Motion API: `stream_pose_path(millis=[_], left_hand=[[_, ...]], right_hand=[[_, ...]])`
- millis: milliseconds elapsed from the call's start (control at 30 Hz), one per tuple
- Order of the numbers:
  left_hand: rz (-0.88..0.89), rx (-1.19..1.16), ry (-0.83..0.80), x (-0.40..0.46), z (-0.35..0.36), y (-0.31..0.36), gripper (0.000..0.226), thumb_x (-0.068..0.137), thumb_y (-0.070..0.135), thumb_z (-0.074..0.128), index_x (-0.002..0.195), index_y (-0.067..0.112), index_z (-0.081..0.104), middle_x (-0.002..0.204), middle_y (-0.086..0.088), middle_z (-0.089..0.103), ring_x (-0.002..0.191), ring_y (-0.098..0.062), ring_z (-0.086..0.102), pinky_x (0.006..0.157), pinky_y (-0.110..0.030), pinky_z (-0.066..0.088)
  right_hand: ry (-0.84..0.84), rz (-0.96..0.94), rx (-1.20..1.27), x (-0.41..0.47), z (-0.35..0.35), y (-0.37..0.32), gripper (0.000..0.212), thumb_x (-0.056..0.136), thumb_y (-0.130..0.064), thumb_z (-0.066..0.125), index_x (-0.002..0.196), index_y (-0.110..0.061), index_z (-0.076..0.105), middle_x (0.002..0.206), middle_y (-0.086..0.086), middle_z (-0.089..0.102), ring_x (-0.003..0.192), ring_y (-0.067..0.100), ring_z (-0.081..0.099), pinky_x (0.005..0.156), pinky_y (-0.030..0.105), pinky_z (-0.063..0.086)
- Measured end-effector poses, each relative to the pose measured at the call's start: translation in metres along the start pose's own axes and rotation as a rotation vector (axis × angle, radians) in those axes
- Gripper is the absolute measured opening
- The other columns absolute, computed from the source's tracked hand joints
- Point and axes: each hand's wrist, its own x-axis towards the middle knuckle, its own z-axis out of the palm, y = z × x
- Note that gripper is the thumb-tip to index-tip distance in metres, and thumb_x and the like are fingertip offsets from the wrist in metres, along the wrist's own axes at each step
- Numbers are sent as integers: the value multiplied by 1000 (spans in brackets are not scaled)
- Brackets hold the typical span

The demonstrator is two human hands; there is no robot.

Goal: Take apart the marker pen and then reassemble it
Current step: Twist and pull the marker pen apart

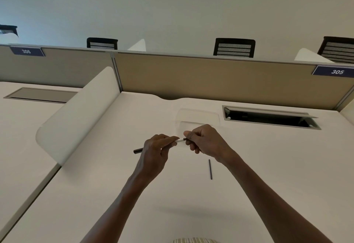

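Note:
I hold the marker pen (180, 140) above the white desk (134, 195), roughly level. My left hand (156, 151) grips its barrel; the black rear end (138, 150) sticks out to the left of that hand. A short white stretch of barrel shows between my hands. My right hand (204, 141) pinches the dark part at the pen's right end; its fingers hide what that part is. A thin dark rod (210, 169), apparently the pen's inner piece, lies loose on the desk just below my right wrist.
A clear plastic tray (198, 117) lies on the desk beyond my hands. An open cable hatch (268, 117) is at the back right. A white side divider (76, 116) stands on the left, a tan partition (210, 78) behind. Chairs show beyond it.

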Motion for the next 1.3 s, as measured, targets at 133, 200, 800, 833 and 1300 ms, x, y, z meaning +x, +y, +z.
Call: stream_pose_path(millis=[133, 200, 800, 833, 1300], left_hand=[[-7, 4, 3, 0, -1, -1, 25, 89, -1, 66, 107, 13, 74, 86, 4, 72, 78, -8, 63, 69, -20, 49], [-14, 1, 5, 0, 0, 0, 25, 89, -1, 66, 107, 14, 74, 86, 5, 72, 79, -8, 64, 69, -20, 50], [-37, -4, -8, 0, 2, -1, 26, 89, -1, 65, 106, 16, 75, 85, 6, 72, 80, -9, 64, 69, -24, 51], [-41, -6, -6, 0, 3, -1, 25, 90, -1, 65, 106, 16, 75, 85, 6, 72, 80, -9, 64, 69, -24, 50], [-61, -56, 28, 0, 4, -1, 24, 89, -2, 65, 106, 12, 75, 86, 4, 73, 81, -9, 66, 71, -23, 52]], right_hand=[[28, -99, -78, 1, 1, 6, 17, 92, -20, 64, 80, -11, 71, 67, 2, 70, 56, 8, 61, 54, 23, 45], [32, -138, -65, 1, 0, 8, 8, 88, -13, 67, 82, -12, 71, 69, 3, 70, 59, 9, 62, 54, 24, 47], [48, -77, -35, -1, -5, 7, 9, 88, -13, 68, 81, -11, 73, 70, 4, 72, 59, 8, 61, 56, 25, 48], [48, -91, -30, -1, -5, 8, 6, 86, -10, 69, 82, -12, 73, 73, 6, 72, 61, 10, 60, 57, 27, 50], [69, -29, -127, -1, -5, -3, 31, 93, -31, 62, 73, -9, 71, 63, 0, 70, 50, 7, 57, 55, 22, 47]])
